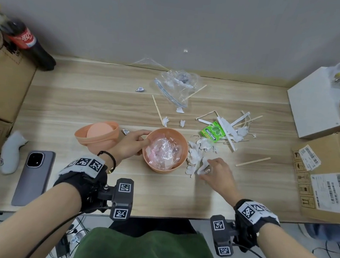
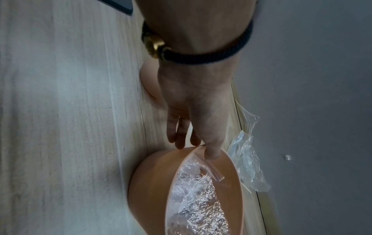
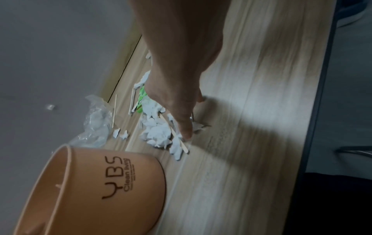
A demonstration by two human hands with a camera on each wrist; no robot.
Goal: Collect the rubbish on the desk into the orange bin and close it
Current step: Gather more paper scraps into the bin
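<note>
The orange bin (image 1: 158, 168) stands open mid-desk with crumpled clear plastic (image 1: 162, 148) inside. My left hand (image 1: 141, 142) grips its left rim, thumb (image 2: 211, 152) inside the bin wall (image 2: 153, 182) and fingers outside. Its orange lid (image 1: 97, 135) lies upturned to the left. Right of the bin, my right hand (image 1: 203, 170) curls its fingers around white paper scraps (image 1: 195, 153); in the right wrist view the hand (image 3: 187, 133) bears down on the scraps (image 3: 157, 133). A green gum box (image 1: 212, 133), wooden sticks (image 1: 253, 162), paper strips and a clear zip bag (image 1: 176, 88) lie behind.
A phone (image 1: 33, 177) and a white cloth (image 1: 12, 151) lie at the front left, near a cola bottle (image 1: 27, 42) and cardboard boxes (image 1: 5, 87). A white box (image 1: 317, 103) and more cartons (image 1: 323, 181) line the right. Foil bits (image 1: 140, 89) lie mid-desk.
</note>
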